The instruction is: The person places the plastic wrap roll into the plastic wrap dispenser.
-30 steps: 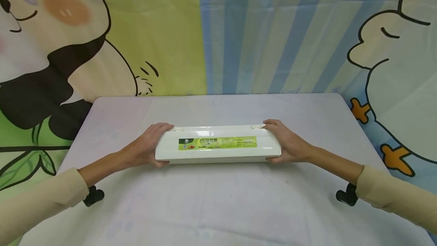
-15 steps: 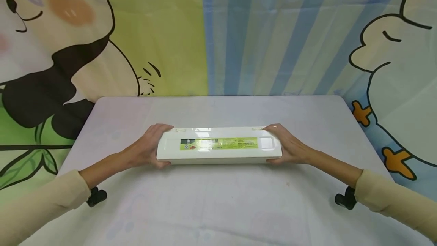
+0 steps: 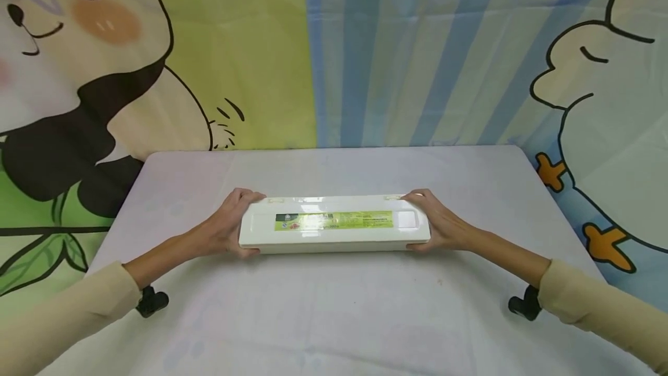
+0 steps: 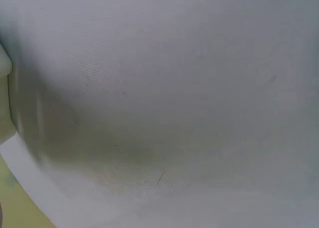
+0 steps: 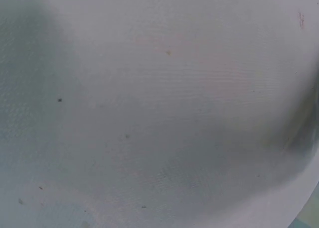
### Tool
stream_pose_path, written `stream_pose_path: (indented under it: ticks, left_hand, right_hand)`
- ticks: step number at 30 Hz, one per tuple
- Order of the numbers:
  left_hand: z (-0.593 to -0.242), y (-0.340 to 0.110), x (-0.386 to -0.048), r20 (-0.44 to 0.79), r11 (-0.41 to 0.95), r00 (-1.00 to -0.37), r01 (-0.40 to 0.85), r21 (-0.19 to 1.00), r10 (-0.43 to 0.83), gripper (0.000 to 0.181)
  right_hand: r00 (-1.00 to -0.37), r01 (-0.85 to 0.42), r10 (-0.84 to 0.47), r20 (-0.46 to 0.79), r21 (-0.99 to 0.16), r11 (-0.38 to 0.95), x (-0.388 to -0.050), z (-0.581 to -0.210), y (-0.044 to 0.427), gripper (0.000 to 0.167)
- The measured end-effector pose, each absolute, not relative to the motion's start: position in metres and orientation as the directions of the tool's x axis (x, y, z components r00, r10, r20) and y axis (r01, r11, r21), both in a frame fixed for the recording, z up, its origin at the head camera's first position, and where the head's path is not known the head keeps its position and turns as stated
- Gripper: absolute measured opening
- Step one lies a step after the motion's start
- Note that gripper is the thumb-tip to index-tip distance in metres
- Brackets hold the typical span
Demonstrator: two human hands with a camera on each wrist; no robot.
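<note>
A long white cling film box with a green and yellow label lies lengthwise across the middle of the table in the head view. My left hand grips its left end, thumb at the front lower edge and fingers at the back edge. At the other end, my right hand holds the box in the same way. The palm-side contact is hidden. A pale rounded part of the box peeks in at the left of the left wrist view. Neither wrist view shows fingers clearly.
A white cloth covers the table, whose far edge meets a printed curtain with cartoon animals and stripes. Black wrist-worn devices hang below both sleeves.
Both hands keep their grip on the box. Over the second, the box tips slightly and glare appears on its label and lid; the view itself shifts a little.
</note>
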State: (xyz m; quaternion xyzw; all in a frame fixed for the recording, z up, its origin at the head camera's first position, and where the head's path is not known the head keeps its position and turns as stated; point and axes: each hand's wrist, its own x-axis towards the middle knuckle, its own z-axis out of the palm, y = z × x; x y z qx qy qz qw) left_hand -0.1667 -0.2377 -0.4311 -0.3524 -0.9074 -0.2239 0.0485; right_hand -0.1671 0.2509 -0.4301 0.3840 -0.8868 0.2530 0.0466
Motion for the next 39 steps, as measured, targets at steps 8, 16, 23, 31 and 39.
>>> stream_pose_path:
  ticks: [8, 16, 23, 31, 39]
  left_hand:
    - [-0.432, -0.237, -0.167, 0.270, 0.626, -0.719, 0.693, 0.357, 0.641, 0.111]
    - [-0.437, -0.238, -0.172, 0.269, 0.582, -0.699, 0.707, 0.402, 0.663, 0.109]
    - [-0.436, -0.239, -0.176, 0.252, 0.580, -0.705, 0.696, 0.423, 0.663, 0.109]
    - [-0.437, -0.239, -0.176, 0.228, 0.582, -0.720, 0.674, 0.454, 0.656, 0.109]
    - [-0.436, -0.240, -0.176, 0.202, 0.584, -0.735, 0.648, 0.488, 0.647, 0.109]
  right_hand:
    - [-0.687, -0.721, -0.666, 0.290, -0.384, 0.576, -0.166, -0.434, 0.252, 0.105]
    - [-0.656, -0.735, -0.691, 0.303, -0.468, 0.492, -0.173, -0.437, 0.254, 0.102]
    - [-0.659, -0.721, -0.687, 0.306, -0.516, 0.461, -0.178, -0.442, 0.255, 0.101]
    - [-0.646, -0.733, -0.700, 0.304, -0.504, 0.457, -0.179, -0.441, 0.255, 0.102]
    - [-0.621, -0.752, -0.728, 0.291, -0.484, 0.448, -0.185, -0.438, 0.256, 0.103]
